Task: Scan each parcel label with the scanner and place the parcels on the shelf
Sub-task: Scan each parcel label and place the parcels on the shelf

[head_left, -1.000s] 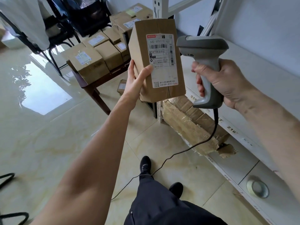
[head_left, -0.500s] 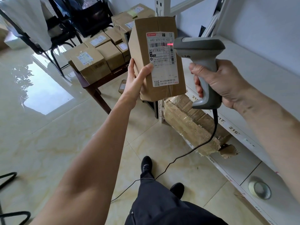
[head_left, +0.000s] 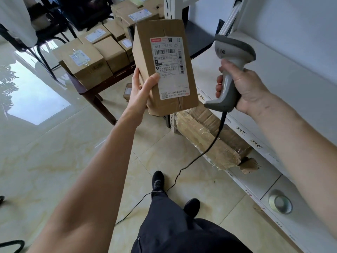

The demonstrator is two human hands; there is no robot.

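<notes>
Since a moment ago the grey handheld barcode scanner (head_left: 230, 70) has swung away to the right, and its red light no longer falls on the white shipping label (head_left: 169, 67). The left hand (head_left: 141, 92) holds the tall brown cardboard parcel (head_left: 165, 68) upright in the air, thumb across the front by the label's lower left edge, the other fingers hidden behind the box. The right hand (head_left: 242, 86) grips the scanner's handle, fingers curled round it, just right of the parcel and above the white shelf (head_left: 295, 84). Small print on the label is unreadable.
</notes>
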